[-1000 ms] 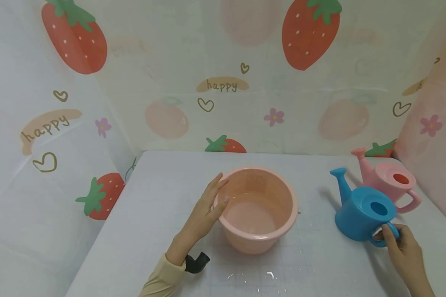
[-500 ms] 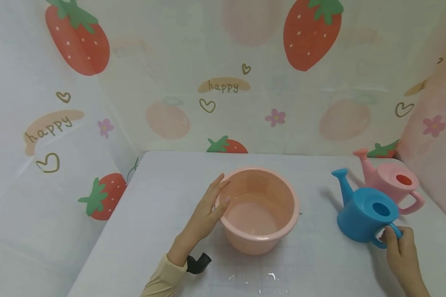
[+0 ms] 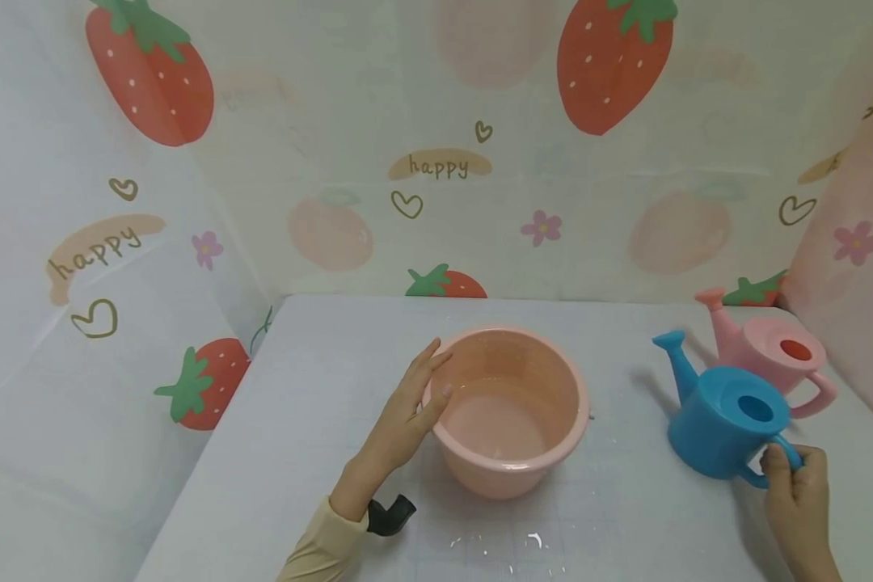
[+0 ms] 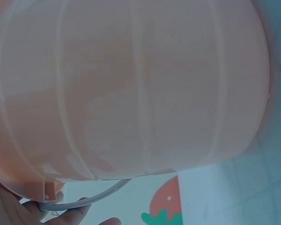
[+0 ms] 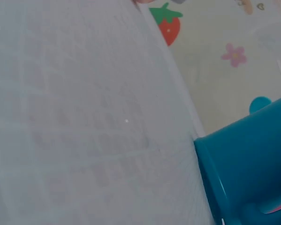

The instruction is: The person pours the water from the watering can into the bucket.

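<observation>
Head view: right hand [image 3: 799, 489] grips blue watering can [image 3: 716, 432] by its handle, right of pink bucket [image 3: 495, 478]; lift unclear. Left hand [image 3: 402, 411] straight-fingered at bucket's rim. Grasp looks done; can not yet at bucket.

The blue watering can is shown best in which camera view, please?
The head view, where the blue watering can shows nearly whole, spout to handle. The right wrist view crops it; the left wrist view shows none of it.
</observation>
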`<state>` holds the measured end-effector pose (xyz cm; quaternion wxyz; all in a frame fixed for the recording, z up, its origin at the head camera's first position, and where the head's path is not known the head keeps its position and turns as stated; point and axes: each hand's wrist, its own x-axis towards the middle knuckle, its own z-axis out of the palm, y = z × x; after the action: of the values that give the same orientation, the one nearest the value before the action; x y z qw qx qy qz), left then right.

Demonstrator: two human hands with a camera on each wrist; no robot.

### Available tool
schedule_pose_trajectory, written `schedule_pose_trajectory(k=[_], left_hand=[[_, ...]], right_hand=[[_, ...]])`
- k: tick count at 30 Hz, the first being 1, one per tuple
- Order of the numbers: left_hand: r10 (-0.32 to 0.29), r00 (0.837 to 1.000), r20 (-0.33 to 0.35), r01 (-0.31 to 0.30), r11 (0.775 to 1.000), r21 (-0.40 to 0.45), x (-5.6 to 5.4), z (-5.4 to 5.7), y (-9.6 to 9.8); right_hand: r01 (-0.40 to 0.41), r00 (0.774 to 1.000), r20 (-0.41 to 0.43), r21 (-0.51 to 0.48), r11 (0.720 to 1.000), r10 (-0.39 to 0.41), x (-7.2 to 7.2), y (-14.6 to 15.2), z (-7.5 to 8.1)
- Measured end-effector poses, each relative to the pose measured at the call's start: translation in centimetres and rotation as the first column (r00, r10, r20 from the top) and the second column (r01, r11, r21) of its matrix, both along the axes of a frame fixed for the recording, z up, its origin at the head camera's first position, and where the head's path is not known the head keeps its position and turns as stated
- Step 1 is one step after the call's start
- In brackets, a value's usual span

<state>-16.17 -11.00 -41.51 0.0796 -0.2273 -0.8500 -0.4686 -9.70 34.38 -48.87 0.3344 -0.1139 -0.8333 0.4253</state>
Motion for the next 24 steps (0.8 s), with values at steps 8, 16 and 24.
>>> schedule_pose_trajectory(k=[8,16,24], left_hand=[[-0.004,1.0,-0.018,0.004,1.0,-0.002,0.0,0.2,0.1],[0.005,1.0,-0.026,-0.005,1.0,-0.002,0.0,0.2,0.0],[0.001,1.0,-0.017,-0.001,1.0,0.002,0.1,0.2,0.1]], right_hand=[[0.015,0.997,-0.072,-0.046,0.999,-0.018,0.2,0.2,0.1],[0.02,0.976,-0.215,0.005,1.0,-0.019,0.3,0.3,1.6],[0.043,0.972,-0.232,0.025,0.999,-0.036,0.1,0.1,3.1]])
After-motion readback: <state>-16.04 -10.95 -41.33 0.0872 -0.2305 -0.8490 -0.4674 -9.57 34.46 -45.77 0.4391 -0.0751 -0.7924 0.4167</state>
